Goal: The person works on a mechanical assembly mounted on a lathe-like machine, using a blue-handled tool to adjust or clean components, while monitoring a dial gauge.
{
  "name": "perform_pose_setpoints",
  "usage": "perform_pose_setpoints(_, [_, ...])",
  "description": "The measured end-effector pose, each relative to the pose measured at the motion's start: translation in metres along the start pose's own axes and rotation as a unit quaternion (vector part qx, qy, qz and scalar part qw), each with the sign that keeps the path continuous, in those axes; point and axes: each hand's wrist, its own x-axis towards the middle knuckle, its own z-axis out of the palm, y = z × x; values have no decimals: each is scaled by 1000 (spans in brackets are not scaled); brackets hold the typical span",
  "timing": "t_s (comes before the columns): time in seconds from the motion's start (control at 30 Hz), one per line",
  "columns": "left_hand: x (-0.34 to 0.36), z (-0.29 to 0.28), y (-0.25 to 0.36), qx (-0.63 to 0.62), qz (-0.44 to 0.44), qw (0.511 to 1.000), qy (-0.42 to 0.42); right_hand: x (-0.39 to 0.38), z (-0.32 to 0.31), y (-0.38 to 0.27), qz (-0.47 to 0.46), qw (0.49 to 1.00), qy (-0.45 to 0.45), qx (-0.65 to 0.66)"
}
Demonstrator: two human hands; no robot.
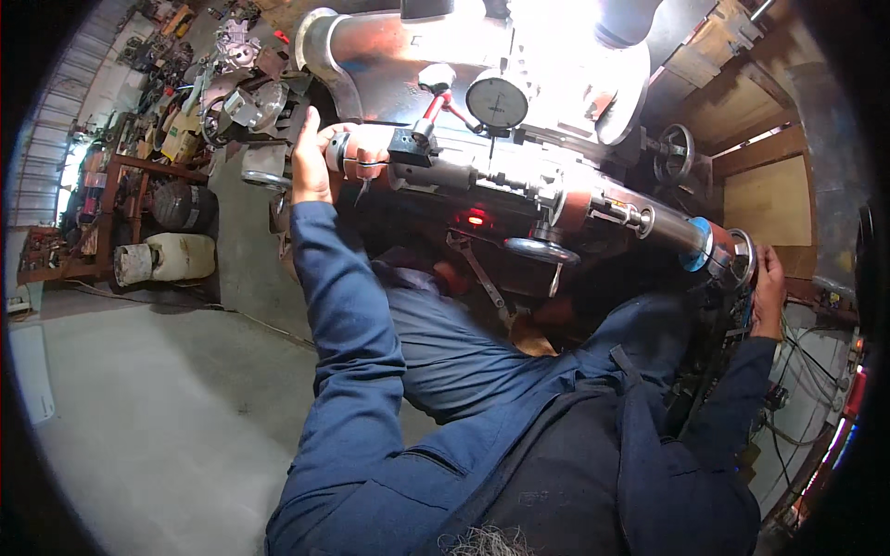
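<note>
My left hand (315,159) is at the left end of a long metal machine, beside a ringed cylindrical collar (341,153). One finger or the thumb points up, and the others reach across toward the collar. At the machine's right end, my right hand (768,292) has its fingers on the rim of a metal handwheel (743,259); part of the grip is hidden. Between my hands, a round dial gauge (497,100) hangs from a red jointed arm on a black base block (413,146). Its stem points down at a metal shaft (505,181).
A smaller handwheel (542,250) with a crank handle juts toward me below the shaft. Under it are a red light (475,221) and an adjustable wrench (477,269). Cluttered metal parts (243,56) fill the left, above a dirty white jug (181,256). Cables (807,352) hang at right.
</note>
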Motion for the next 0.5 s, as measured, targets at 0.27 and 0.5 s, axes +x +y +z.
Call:
perform_pose_setpoints(0.27, [34, -10, -3, 211, -12, 977, -33, 66, -22, 17, -91, 936, -68, -334])
perform_pose_setpoints(0.5, [19, -16, -27, 324, 348, 879, -32, -53, 212, -180, -435, 848, -81, -291])
